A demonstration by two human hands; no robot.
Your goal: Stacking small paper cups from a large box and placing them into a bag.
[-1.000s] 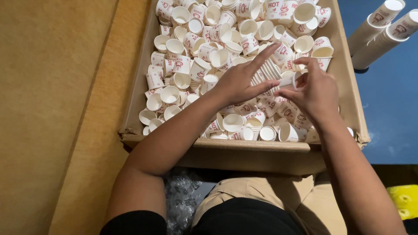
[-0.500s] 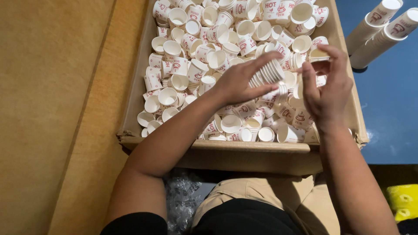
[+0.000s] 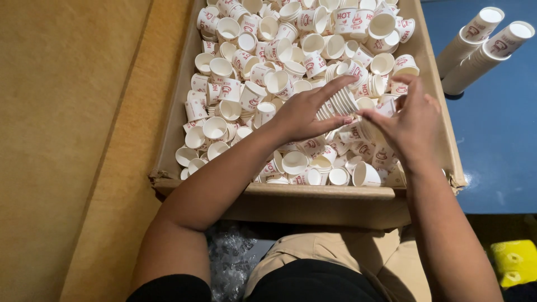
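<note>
Around the fingers on every side, loose small paper cups (image 3: 229, 28), white with red print, heaped in a shallow cardboard box (image 3: 313, 198) and lying on their sides, upside down and mouth up. Beyond the fingertips, toward the far end of the box, more of the same heap, piled deep enough to hide the box floor. Nearer than the hands, the front wall of the box, with a torn corner below the left forearm. Off past the right fingers, outside the box wall, two long nested stacks of cups (image 3: 481, 47) laid on a blue surface (image 3: 498, 151), well apart from both hands. Left of the box, a tan surface (image 3: 61, 140). Below the box, a crumpled clear plastic bag (image 3: 232, 260); at the lower right corner, something yellow (image 3: 514, 260), too cropped to tell.

Left hand (image 3: 305, 114) stretched over the heap, fingers (image 3: 330, 86) long and wrapped around a short nested stack of cups (image 3: 338, 103), thumb under it, index finger along its top. Stack lay tilted, its ribbed rims showing between finger and thumb, its open end toward the right hand. Right hand (image 3: 411, 126) just beside, fingers (image 3: 386, 120) curled with tips almost at the end of that stack; whether pinched on a cup there, hidden by the fingers themselves, could not be told.
</note>
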